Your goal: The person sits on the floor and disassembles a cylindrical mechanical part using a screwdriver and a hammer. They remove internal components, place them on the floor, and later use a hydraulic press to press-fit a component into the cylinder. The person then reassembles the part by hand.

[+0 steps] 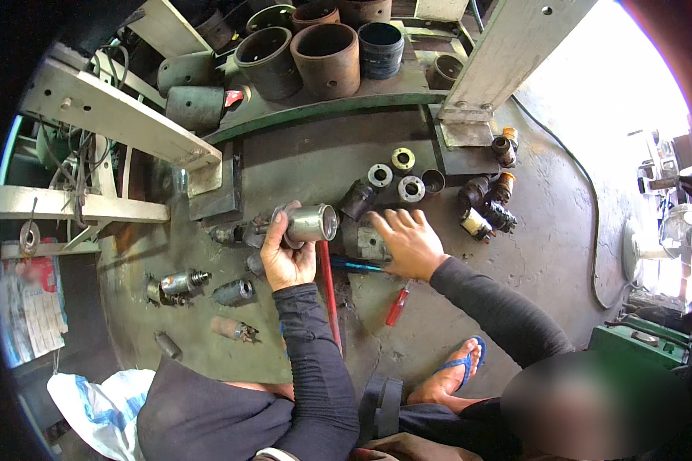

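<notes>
My left hand [291, 257] is closed around a shiny silver metal cylinder [312, 223], its open end facing right and a darker flange at its left end. The cylinder is held above the floor. To its right, my right hand [412, 244] has its fingers stretched apart, with the fingertips over a dull grey metal cylinder [360, 240] on the floor; whether they touch it I cannot tell. A red rod [331, 296] runs below the held cylinder. Beside my right hand lies a blue tool [352, 265], and nearer me a red-handled screwdriver [397, 307].
Beyond my hands are several metal rings [380, 175] and a dark cylinder [357, 201]. Used motor-like parts lie left [183, 282] and right [477, 224]. A green-edged bench base [315, 107] carries large rusty pipe sections [327, 63]. A black cable [594, 207] crosses the floor; a foot [457, 367] wears a blue flip-flop.
</notes>
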`<state>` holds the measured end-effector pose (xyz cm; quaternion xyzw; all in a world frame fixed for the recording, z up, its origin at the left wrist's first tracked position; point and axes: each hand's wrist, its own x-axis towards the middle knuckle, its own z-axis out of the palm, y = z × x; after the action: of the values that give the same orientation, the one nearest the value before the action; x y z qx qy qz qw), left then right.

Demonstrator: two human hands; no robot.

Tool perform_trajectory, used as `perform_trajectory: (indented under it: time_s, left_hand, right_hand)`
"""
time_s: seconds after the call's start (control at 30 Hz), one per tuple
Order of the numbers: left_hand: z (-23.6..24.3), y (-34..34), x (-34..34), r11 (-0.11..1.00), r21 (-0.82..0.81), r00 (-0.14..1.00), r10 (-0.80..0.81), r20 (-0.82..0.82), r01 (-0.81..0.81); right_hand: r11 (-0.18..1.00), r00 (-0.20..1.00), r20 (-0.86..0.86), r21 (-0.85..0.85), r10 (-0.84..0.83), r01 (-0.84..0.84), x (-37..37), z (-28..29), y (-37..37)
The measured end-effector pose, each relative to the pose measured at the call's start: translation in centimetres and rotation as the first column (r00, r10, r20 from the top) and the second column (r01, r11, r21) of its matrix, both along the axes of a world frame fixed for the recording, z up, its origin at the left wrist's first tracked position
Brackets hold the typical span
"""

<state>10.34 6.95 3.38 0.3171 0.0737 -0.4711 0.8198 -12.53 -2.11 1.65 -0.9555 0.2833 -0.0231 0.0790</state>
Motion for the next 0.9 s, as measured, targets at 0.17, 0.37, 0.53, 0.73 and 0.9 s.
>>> perform_trajectory:
  time_s: [0.17,0.37,0.53,0.73,0.9]
  left_hand:
    - [-0.1,-1.4,0.1,0.995,0.092,0.999,0.038,0.035,-0.041]
    - [1.7,-1.3,0.0,0.996,0.089,0.961,-0.049,0.272,0.025]
    - [3.8,-3.1,-1.3,0.983,0.178,0.817,-0.142,0.558,0.049]
    - [6.9,-5.5,-0.4,0.891,0.358,0.371,-0.444,0.815,0.281]
    - [2.6,-3.6,-0.7,0.855,0.385,0.573,-0.519,0.635,0.348]
  right_hand:
    - [0.98,0.988,-0.11,0.177,0.107,-0.086,3.3,-0.7,-1.2]
    - [0.874,0.927,0.34,0.484,-0.158,-0.028,-0.4,1.4,-2.5]
    - [0.95,0.921,0.325,0.288,-0.217,0.122,-1.5,-0.1,-1.1]
    - [0.905,0.937,0.248,0.288,0.245,-0.313,0.1,2.8,4.6]
    - [0.745,0.964,0.165,0.665,-0.206,0.045,2.6,-3.9,9.3]
